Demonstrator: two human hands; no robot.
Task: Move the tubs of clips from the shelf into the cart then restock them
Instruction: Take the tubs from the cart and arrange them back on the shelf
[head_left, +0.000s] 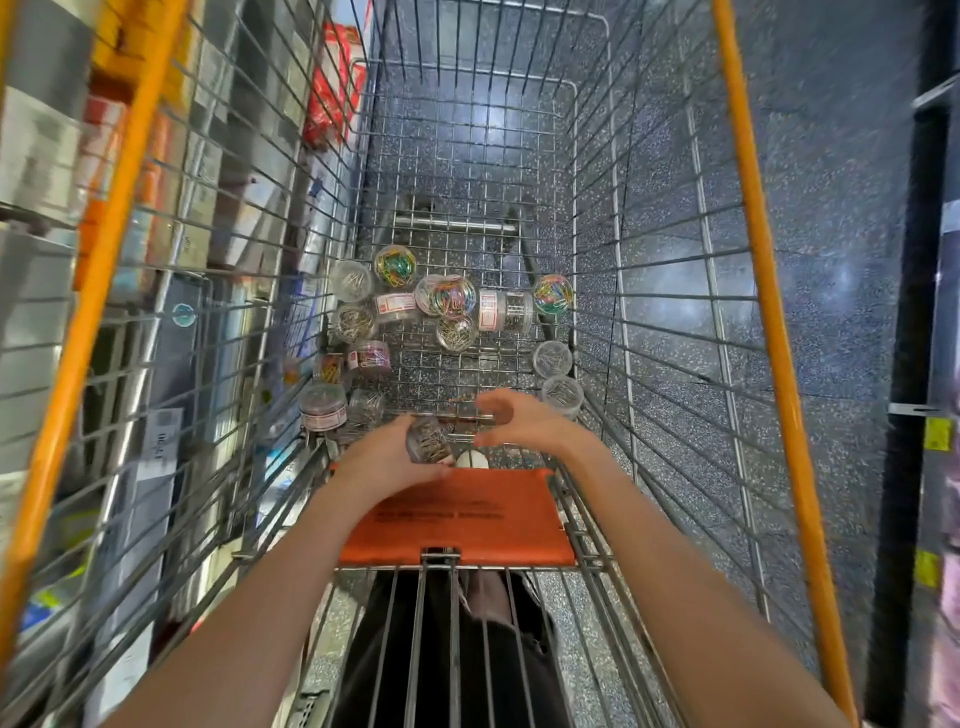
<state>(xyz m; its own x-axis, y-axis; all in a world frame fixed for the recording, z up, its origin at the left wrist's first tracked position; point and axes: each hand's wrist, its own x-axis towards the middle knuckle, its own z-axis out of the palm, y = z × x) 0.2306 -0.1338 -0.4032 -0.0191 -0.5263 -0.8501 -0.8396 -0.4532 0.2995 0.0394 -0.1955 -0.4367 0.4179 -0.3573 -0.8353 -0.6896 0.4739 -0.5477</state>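
Many tubs of clips already lie in the cart, beyond both hands. Left hand grips one tub; right hand hovers beside it, loosely curled, empty. Restocking probably remains.

About fifteen small clear round plastic tubs of paper clips lie scattered, some upright, some tipped, on the floor of the orange-railed wire cart. Several hold coloured clips, others silver. One clear tub of dark clips sits above them in the left hand.

Single head-worn wide-angle view, looking steeply down and forward into the cart from close above.
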